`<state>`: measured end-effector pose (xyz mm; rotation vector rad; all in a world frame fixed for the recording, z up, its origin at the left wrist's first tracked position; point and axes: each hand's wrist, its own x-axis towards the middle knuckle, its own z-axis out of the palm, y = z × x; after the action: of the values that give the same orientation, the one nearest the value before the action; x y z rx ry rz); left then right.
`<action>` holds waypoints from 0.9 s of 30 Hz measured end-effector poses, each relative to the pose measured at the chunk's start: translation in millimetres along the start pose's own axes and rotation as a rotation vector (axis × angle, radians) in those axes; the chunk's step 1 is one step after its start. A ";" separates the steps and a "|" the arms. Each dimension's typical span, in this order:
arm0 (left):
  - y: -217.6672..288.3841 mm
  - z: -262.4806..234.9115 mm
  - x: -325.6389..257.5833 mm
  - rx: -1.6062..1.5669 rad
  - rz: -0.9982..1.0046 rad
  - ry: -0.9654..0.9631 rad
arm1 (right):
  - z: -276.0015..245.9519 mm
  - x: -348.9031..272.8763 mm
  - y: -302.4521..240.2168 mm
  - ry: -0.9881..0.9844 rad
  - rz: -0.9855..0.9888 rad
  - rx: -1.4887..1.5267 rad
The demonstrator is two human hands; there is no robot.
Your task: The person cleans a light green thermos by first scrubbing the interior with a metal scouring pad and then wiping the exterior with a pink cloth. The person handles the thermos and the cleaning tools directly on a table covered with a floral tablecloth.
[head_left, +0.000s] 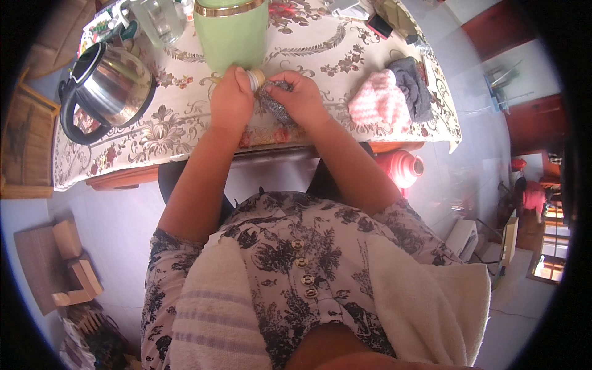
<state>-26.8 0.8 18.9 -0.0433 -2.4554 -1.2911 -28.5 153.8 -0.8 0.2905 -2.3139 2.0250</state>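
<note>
Both my hands are together over the near part of the table [148, 132], just in front of a light green canister [231, 40] with a gold-coloured band. My left hand [233, 102] is closed round a small round piece, white with a yellowish rim [256, 79], perhaps a cap or stopper. Most of that piece is hidden by my fingers. In my right hand [301, 102], fingers bent and pinching, is a grey, glittery wire scourer [276, 107]. The scourer is right beside the small piece; whether they touch I cannot tell.
A steel kettle [117, 83] with a black handle stands at the left, near a clear glass jug [158, 23]. To the right lie a pink-and-white cloth [379, 102] and a dark grey cloth [411, 86]. A red-pink flask-like object [404, 168] stands below the table's right edge.
</note>
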 end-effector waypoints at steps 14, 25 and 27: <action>7.9 2.4 -6.8 0.295 0.105 -0.030 | -1.9 -4.2 -13.9 0.040 0.028 -0.003; 10.6 6.7 -13.2 0.326 0.332 -0.008 | -15.6 15.2 -22.0 -0.106 0.389 0.297; 9.8 7.3 -12.7 0.316 0.318 0.014 | -13.4 13.1 -23.7 -0.117 0.402 0.298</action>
<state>-15.2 14.1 18.7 -0.3257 -2.4837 -0.7616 -38.3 162.7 26.4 -0.0570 -2.2761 2.6147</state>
